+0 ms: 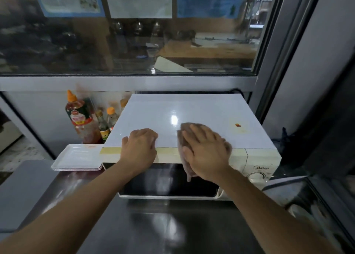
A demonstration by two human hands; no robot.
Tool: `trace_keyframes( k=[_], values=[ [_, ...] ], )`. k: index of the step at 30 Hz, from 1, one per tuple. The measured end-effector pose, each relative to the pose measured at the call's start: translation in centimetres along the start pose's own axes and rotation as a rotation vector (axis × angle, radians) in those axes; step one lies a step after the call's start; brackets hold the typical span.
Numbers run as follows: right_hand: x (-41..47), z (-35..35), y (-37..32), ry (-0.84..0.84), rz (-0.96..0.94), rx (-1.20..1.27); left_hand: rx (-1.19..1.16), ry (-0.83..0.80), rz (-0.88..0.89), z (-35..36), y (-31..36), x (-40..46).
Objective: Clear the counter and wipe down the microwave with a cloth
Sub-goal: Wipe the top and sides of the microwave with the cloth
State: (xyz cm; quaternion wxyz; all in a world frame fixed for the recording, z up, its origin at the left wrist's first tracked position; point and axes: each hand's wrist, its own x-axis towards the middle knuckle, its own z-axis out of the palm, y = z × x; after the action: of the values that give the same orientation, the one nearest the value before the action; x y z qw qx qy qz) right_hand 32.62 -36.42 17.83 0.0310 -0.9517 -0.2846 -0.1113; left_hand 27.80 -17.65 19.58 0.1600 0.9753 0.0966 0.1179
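Observation:
A white microwave (192, 109) stands on the steel counter (153, 225), its dark door facing me. My right hand (205, 150) presses a brownish cloth (185, 131) flat on the front part of the microwave's top; the cloth's lower end hangs over the door. My left hand (139, 146) rests curled on the top's front edge, left of the cloth, with nothing in it. A small orange-red mark (238, 125) shows on the top at the right.
Several sauce bottles (82, 119) stand left of the microwave against the wall. A stack of white trays (76, 157) sits in front of them. A glass window (134, 42) runs behind. A dark frame (317, 196) borders the counter's right side.

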Motion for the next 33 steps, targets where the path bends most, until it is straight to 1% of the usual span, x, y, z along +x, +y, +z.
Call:
trace_keyframes(
  k=[3, 5, 7, 11, 14, 16, 17, 18, 19, 20, 21, 22, 23, 24, 26, 27, 28, 29, 31, 33],
  values=[
    [-1.5, -0.3, 2.3, -0.029, -0.082, 0.043, 0.005, -0.008, 0.021, 0.5, 1.0, -0.6],
    [-2.7, -0.4, 5.2, -0.03, -0.073, 0.0, 0.023, -0.002, 0.011, 0.5, 1.2, -0.9],
    [-3.7, -0.8, 7.5, 0.013, -0.037, -0.029, 0.042, -0.005, -0.001, 0.3, 1.3, -1.2],
    [-4.0, -0.9, 7.2, 0.058, 0.008, -0.054, 0.073, 0.018, -0.017, 0.0, 1.5, -2.2],
    [-3.1, -0.3, 5.9, 0.091, -0.038, -0.033, 0.095, -0.012, -0.024, -0.3, 1.6, -3.1],
    [-3.1, -0.3, 4.8, 0.065, -0.05, 0.078, 0.099, -0.053, -0.018, -0.6, 1.8, -3.3],
    [-3.3, -1.0, 4.6, 0.065, -0.057, 0.284, 0.102, -0.072, -0.019, -0.8, 2.0, -3.3],
    [-3.4, -0.4, 4.9, 0.11, 0.004, 0.533, 0.105, -0.089, -0.019, -1.0, 2.2, -3.2],
    [-3.3, -0.5, 5.3, 0.133, -0.018, 0.591, 0.106, -0.104, -0.017, -1.1, 2.6, -3.1],
    [-3.4, -1.5, 6.0, 0.136, -0.105, 0.48, 0.097, -0.118, -0.013, -1.2, 3.1, -2.8],
    [-3.5, -2.5, 6.1, 0.035, -0.117, 0.404, 0.075, -0.134, -0.007, -1.3, 3.6, -2.7],
    [-3.1, -2.5, 6.5, -0.006, -0.01, 0.413, 0.044, -0.152, 0.001, -1.3, 4.1, -2.5],
    [-3.0, -3.1, 7.0, -0.058, 0.034, 0.438, 0.011, -0.17, 0.01, -1.3, 4.7, -2.4],
    [-3.1, -3.4, 7.1, -0.087, 0.024, 0.475, -0.016, -0.19, 0.022, -1.2, 5.2, -2.3],
    [-3.3, -4.3, 7.1, -0.073, 0.067, 0.631, -0.045, -0.222, 0.052, -1.1, 5.9, -2.2],
    [-3.5, -4.2, 7.2, -0.048, 0.128, 0.651, -0.046, -0.234, 0.063, -1.0, 6.2, -2.1],
    [-3.7, -4.1, 7.4, -0.044, 0.21, 0.613, -0.04, -0.243, 0.071, -1.0, 6.2, -2.1],
    [-3.8, -4.1, 7.6, -0.047, 0.29, 0.501, -0.03, -0.25, 0.075, -0.9, 6.2, -2.1],
    [-4.2, -3.9, 7.7, -0.072, 0.374, 0.288, -0.021, -0.254, 0.08, -1.0, 6.1, -2.0],
    [-4.3, -3.9, 6.9, -0.036, 0.395, 0.274, -0.03, -0.258, 0.087, -1.0, 5.9, -1.9]
  ],
)
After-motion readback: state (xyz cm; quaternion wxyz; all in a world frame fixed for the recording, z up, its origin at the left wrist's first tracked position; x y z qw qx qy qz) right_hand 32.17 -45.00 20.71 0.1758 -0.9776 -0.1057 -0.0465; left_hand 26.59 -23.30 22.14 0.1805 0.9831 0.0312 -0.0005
